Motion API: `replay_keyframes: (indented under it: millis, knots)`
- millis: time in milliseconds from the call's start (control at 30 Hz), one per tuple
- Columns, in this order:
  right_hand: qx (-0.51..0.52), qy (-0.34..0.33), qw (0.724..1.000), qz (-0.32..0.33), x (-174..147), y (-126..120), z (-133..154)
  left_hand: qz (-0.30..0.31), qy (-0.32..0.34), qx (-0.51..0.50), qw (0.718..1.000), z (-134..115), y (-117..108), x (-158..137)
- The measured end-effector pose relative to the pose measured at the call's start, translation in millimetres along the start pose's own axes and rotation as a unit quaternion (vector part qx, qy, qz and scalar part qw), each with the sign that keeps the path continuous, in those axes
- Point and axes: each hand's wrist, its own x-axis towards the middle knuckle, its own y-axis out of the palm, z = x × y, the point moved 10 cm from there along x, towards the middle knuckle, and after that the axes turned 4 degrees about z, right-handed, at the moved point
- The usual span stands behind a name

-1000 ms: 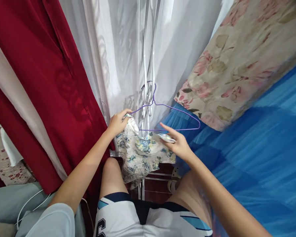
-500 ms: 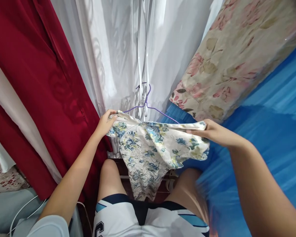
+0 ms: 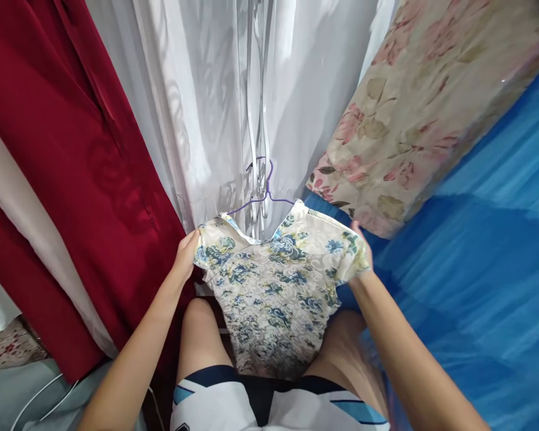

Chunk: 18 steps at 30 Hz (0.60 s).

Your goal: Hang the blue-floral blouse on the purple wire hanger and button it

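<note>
A white blouse [image 3: 273, 293] with blue and yellow flowers hangs on a purple hanger [image 3: 268, 193], whose hook and upper bars show above the neckline. The hook sits by the white straps [image 3: 253, 120]. My left hand [image 3: 188, 254] is closed on the edge of the left sleeve. At the opposite sleeve, my right hand [image 3: 363, 251] grips the cuff, its fingers mostly hidden behind the cloth. Between the hands the blouse is spread, its front facing me and its lower end reaching down between my knees.
White curtains [image 3: 197, 90] hang behind the blouse. Dark red cloth [image 3: 112, 179] is on the left, with a grey surface [image 3: 22, 389] and a white cable below. On the right hang a pink-flowered cloth [image 3: 386, 143] and bright blue fabric [image 3: 476, 269].
The blouse's neckline has opened out and its right shoulder now sits over the hanger. My right hand moved down and inward to the sleeve edge; my left hand shifted slightly down and left.
</note>
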Motion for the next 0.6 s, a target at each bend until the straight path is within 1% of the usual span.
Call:
replay_keyframes:
  millis: [67, 133, 167, 233, 300, 367, 400, 433, 467, 500, 567, 600]
  knots:
    - [0.066, 0.029, 0.997, 0.007, -14.9, -7.7, 2.8, -0.031, 0.005, -0.009, 0.999, -15.8, -6.1, -6.7]
    - [0.139, 0.076, 0.987, 0.035, -31.2, -4.1, 7.1, -0.062, 0.034, -0.037, 0.997, -40.8, -8.3, -15.4]
    - [0.165, 0.097, 0.980, 0.049, -38.2, 0.7, 11.1, -0.064, 0.057, -0.050, 0.995, -56.3, -5.8, -20.5]
    - [0.190, 0.108, 0.975, 0.051, -45.7, 8.8, 24.1, -0.033, 0.114, -0.064, 0.991, -89.9, 7.7, -31.3]
    - [0.213, 0.088, 0.973, 0.021, -45.6, 12.4, 39.1, 0.015, 0.172, -0.045, 0.984, -121.4, 26.9, -42.5]
    - [0.234, 0.066, 0.970, -0.013, -45.1, 13.7, 49.8, 0.037, 0.229, 0.030, 0.972, -147.2, 45.2, -51.1]
    - [0.245, 0.058, 0.967, -0.031, -47.3, 13.2, 52.2, 0.037, 0.261, 0.094, 0.960, -158.3, 54.2, -54.1]
    - [0.253, 0.053, 0.965, -0.051, -52.1, 11.3, 52.8, 0.027, 0.294, 0.173, 0.940, -167.7, 63.0, -56.4]
    - [0.259, 0.047, 0.962, -0.073, -60.0, 8.0, 52.0, 0.010, 0.326, 0.257, 0.910, -175.1, 71.6, -58.1]
    - [0.261, 0.042, 0.960, -0.095, -71.3, 3.5, 50.4, -0.012, 0.356, 0.335, 0.872, -180.2, 79.8, -59.8]
    - [0.253, 0.029, 0.960, -0.121, -101.3, -4.7, 47.2, -0.038, 0.401, 0.455, 0.794, -179.8, 96.8, -62.8]
    - [0.241, 0.026, 0.963, -0.116, -117.8, -6.1, 46.1, -0.030, 0.413, 0.496, 0.763, -172.8, 106.0, -63.6]
